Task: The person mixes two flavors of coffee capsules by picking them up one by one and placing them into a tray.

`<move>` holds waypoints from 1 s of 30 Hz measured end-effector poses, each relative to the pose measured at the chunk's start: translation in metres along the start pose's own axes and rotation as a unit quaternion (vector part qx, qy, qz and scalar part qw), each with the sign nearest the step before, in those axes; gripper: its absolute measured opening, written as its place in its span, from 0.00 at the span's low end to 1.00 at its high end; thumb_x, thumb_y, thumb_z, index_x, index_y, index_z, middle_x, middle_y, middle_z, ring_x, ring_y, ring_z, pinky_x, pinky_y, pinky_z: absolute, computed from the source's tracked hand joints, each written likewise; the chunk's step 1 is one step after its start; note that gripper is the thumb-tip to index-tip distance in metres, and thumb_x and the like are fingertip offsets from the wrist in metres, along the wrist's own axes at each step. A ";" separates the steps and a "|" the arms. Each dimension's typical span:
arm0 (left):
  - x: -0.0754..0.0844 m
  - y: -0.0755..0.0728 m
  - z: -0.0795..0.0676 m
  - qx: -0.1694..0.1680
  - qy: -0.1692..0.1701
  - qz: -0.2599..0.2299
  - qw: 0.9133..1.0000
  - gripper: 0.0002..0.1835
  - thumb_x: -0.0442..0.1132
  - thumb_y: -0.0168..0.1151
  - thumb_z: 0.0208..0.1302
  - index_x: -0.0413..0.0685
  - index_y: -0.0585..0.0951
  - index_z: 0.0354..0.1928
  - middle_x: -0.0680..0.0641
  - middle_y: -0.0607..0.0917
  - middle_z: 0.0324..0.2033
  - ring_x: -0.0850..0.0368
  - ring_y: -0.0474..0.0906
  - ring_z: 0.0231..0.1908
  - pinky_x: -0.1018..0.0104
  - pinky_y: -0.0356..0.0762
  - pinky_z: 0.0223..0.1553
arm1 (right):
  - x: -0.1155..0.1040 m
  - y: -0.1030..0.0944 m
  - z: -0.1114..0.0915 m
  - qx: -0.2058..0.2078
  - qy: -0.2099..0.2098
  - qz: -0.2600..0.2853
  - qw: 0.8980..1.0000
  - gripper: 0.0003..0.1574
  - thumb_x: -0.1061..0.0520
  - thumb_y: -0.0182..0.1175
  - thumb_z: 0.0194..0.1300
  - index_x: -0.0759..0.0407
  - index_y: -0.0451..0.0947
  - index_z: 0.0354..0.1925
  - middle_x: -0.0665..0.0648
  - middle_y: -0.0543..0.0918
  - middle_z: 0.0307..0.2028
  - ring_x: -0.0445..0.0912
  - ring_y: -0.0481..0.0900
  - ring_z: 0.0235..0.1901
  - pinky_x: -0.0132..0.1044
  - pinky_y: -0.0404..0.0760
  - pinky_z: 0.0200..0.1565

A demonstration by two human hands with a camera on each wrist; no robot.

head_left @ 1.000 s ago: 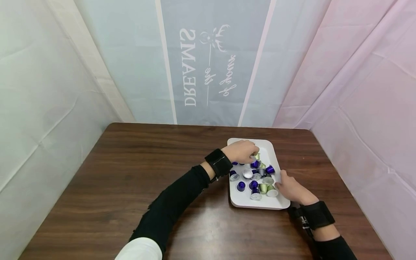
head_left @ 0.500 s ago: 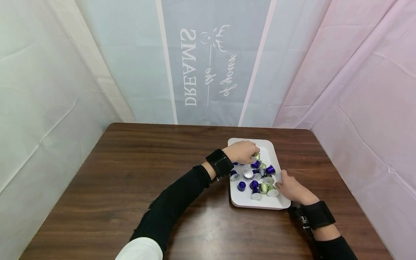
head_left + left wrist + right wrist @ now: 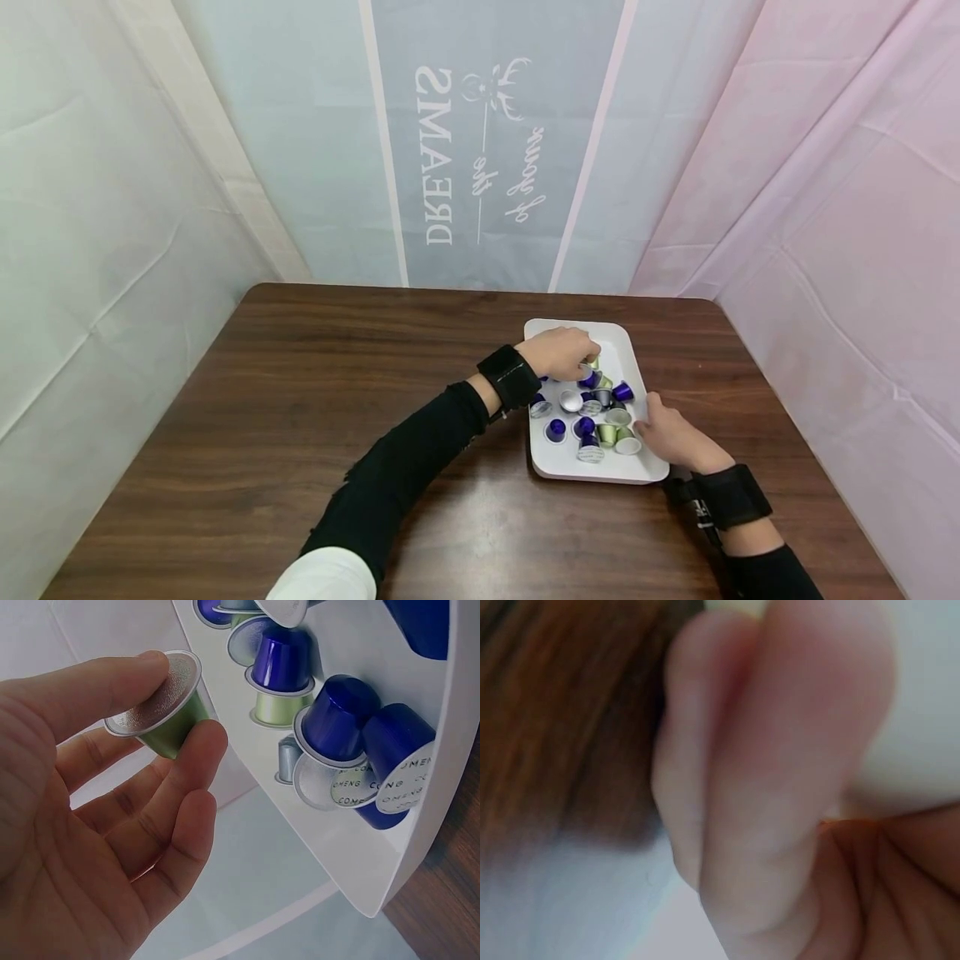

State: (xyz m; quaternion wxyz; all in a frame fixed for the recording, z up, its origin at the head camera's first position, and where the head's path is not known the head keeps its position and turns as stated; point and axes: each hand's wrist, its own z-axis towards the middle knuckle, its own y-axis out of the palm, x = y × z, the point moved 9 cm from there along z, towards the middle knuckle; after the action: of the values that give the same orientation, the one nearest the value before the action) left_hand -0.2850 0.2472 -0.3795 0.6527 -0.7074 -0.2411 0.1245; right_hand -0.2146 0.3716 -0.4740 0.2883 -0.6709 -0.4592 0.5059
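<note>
A white tray (image 3: 600,473) of coffee capsules lies on the table. Over its far end is my left hand (image 3: 558,352). Between thumb and fingertips it pinches a green coffee capsule (image 3: 176,724), foil lid tilted toward the thumb, as the left wrist view shows. Blue capsules (image 3: 341,716), some stacked or tipped, are in the tray beyond that hand; a light green capsule (image 3: 281,709) sits under a blue one. At the tray's right side my right hand (image 3: 678,433) grips the rim, thumb on the inner side. Its wrist view is blurred, with fingers (image 3: 780,765) filling it.
The brown wooden table (image 3: 337,400) extends left of the tray and in front of it. Several blue, green and silver capsules lie in the tray's middle and near end, among them a pale round lid (image 3: 571,402). Fabric curtains (image 3: 480,150) stand behind and at both sides.
Almost nothing differs. My left hand has stayed over the far end of the tray with at most a tiny shift, and the right hand keeps its hold on the rim.
</note>
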 end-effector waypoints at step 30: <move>0.001 0.011 0.002 -0.014 -0.004 -0.001 1.000 0.09 0.39 0.60 0.64 0.52 0.81 0.45 0.54 0.79 0.39 0.62 0.70 0.34 0.72 0.68 0.37 | -0.002 -0.001 0.000 0.004 0.001 -0.009 1.000 0.28 0.61 0.48 0.70 0.81 0.50 0.55 0.84 0.68 0.49 0.59 0.74 0.45 0.51 0.74 0.42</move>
State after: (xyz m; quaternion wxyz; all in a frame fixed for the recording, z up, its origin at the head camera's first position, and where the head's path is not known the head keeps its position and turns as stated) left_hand -0.2831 0.2486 -0.3908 0.6421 -0.7156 -0.2456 0.1235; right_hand -0.2147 0.3705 -0.4725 0.2963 -0.6663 -0.4625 0.5042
